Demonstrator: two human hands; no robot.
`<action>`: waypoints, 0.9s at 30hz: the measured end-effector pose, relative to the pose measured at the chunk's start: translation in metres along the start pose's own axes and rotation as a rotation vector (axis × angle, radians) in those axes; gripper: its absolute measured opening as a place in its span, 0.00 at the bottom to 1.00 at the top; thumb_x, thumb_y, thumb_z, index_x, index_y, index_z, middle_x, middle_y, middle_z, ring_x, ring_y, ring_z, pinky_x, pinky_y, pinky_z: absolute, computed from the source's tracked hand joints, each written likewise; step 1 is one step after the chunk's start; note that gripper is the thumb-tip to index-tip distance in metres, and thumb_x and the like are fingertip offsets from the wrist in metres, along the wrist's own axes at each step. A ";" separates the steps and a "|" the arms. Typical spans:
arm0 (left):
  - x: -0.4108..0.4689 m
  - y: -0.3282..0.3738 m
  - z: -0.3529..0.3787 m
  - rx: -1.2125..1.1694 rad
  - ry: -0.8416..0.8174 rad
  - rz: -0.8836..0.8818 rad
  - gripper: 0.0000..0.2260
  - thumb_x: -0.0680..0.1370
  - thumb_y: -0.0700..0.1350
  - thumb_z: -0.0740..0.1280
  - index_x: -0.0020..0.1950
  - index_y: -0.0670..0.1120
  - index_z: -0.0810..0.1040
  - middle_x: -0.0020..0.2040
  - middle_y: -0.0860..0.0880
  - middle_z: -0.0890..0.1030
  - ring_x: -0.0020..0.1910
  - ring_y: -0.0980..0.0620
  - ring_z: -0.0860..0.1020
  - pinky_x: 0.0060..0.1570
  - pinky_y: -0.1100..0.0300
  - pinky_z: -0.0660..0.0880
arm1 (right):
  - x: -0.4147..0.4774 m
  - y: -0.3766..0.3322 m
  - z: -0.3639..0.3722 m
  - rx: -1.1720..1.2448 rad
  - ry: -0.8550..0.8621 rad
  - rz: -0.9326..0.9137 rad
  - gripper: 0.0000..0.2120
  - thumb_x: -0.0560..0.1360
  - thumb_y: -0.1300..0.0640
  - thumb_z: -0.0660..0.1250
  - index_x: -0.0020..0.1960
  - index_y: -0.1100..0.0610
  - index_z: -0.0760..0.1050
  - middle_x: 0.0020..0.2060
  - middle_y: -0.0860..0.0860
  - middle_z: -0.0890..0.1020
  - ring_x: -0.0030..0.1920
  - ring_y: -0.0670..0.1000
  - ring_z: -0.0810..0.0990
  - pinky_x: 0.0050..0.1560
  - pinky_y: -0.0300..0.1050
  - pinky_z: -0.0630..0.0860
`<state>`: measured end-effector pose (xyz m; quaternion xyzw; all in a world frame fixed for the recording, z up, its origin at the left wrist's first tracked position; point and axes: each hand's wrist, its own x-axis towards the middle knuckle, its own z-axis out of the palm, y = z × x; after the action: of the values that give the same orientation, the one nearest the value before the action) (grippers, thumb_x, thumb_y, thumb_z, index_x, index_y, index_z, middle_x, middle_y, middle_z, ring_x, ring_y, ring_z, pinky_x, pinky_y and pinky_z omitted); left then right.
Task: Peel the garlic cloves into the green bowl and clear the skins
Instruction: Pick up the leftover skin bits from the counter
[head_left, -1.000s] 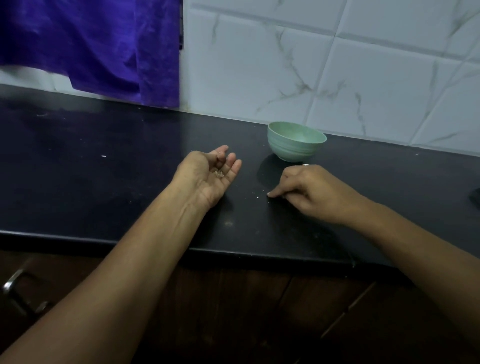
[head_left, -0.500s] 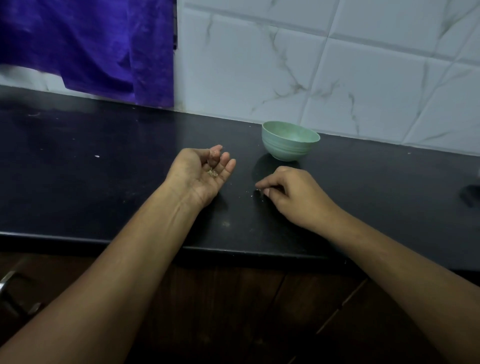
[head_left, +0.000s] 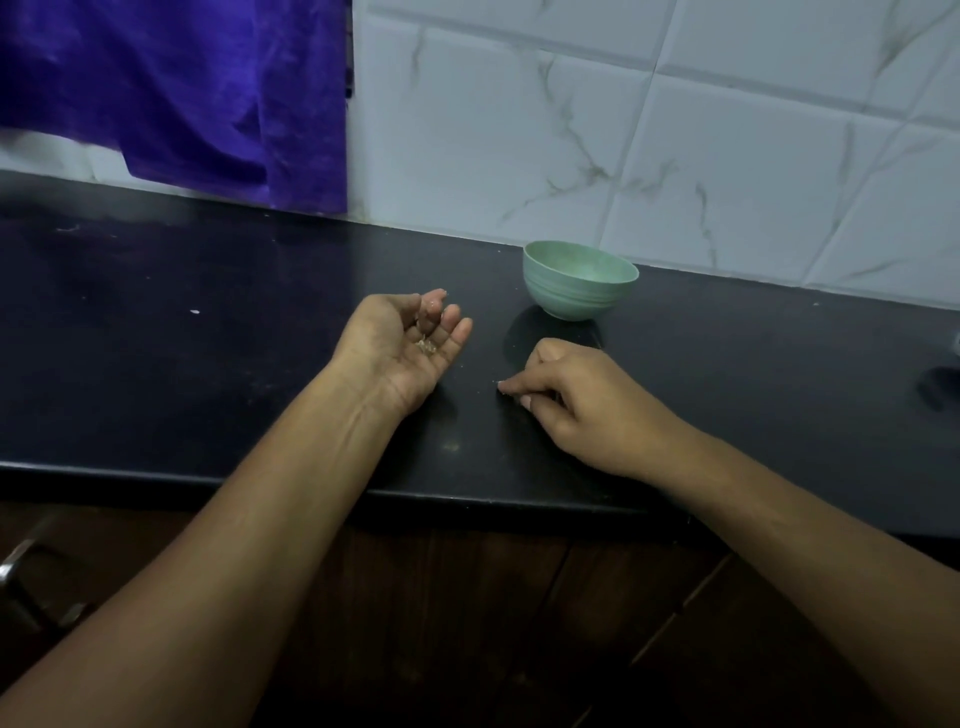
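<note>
- Spanning the whole width before us, a black countertop carries everything we see, and both of our forearms reach across its front edge.
- Behind it rises a wall of white marbled tiles.
- A purple cloth hangs over the wall's left part, and its hem ends just above the counter.
- Below the counter we make out dark wooden cabinet fronts, with a metal handle at the far left.
- Our left hand lies palm up on the counter. Its fingers are loosely curved into a shallow cup, gripping nothing.
- Our right hand rests knuckles up just to the right. Its fingers are curled under, and thumb and forefinger pinch at the counter surface.
- The green bowl stands upright near the wall, just beyond the right hand and apart from both hands; we cannot tell what lies inside.
- A few garlic skins sit loose in the cupped left palm.
- A pale fleck shows at the pinching right fingertips.
- Another white speck lies on the counter well to the left.
</note>
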<state>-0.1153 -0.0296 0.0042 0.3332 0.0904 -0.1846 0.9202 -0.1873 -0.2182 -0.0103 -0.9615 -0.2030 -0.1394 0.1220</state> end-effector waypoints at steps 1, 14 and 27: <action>0.001 0.000 0.000 0.001 0.000 0.001 0.13 0.86 0.40 0.58 0.61 0.38 0.81 0.36 0.48 0.78 0.38 0.52 0.81 0.51 0.54 0.83 | 0.000 -0.001 -0.001 -0.045 -0.027 -0.031 0.14 0.81 0.60 0.66 0.65 0.52 0.82 0.46 0.45 0.76 0.47 0.43 0.75 0.50 0.37 0.71; -0.004 -0.003 -0.002 0.096 -0.080 -0.056 0.24 0.88 0.53 0.54 0.68 0.35 0.76 0.60 0.39 0.84 0.58 0.40 0.83 0.57 0.47 0.80 | 0.000 0.016 -0.047 0.591 -0.155 0.339 0.09 0.80 0.68 0.67 0.53 0.60 0.86 0.40 0.53 0.85 0.39 0.47 0.82 0.38 0.42 0.79; -0.056 -0.064 0.038 0.028 -0.253 -0.208 0.28 0.88 0.55 0.51 0.69 0.34 0.77 0.61 0.34 0.84 0.63 0.39 0.82 0.68 0.44 0.76 | -0.013 -0.013 -0.063 0.416 0.095 0.168 0.03 0.74 0.61 0.78 0.47 0.57 0.86 0.36 0.51 0.87 0.36 0.49 0.87 0.36 0.41 0.82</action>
<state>-0.1904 -0.0839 0.0118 0.3088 0.0050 -0.3208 0.8954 -0.2178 -0.2296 0.0468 -0.9216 -0.1407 -0.1288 0.3381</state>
